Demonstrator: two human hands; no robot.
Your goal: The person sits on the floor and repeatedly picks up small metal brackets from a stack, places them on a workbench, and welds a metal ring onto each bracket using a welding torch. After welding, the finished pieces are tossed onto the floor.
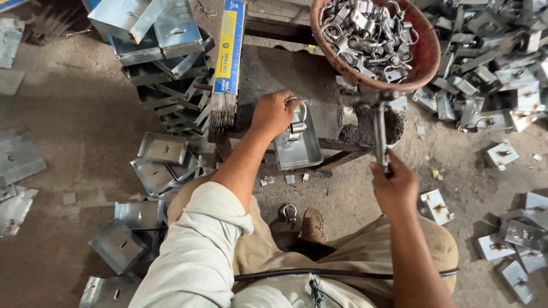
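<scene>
Shallow rectangular tray of shiny galvanised sheet metal [298, 142], lying flat on the dark, sooty tabletop [274, 68] with a small metal ring clasp [297, 122] on its upper end. Left hand [274, 113] resting on that clasp, grip pressed together on the ring. Right hand [393, 185] lower right, grip pinching the long grey metal rod of a tool [380, 128], held upright just right of the tray. Round rust-brown bowl heaped with silver ring clasps [425, 54] at the tabletop's far edge. Stacked galvanised trays [162, 43] to the left, a blue and yellow packet of welding rods [227, 60] beside them, more trays scattered on the dusty floor [85, 125].
</scene>
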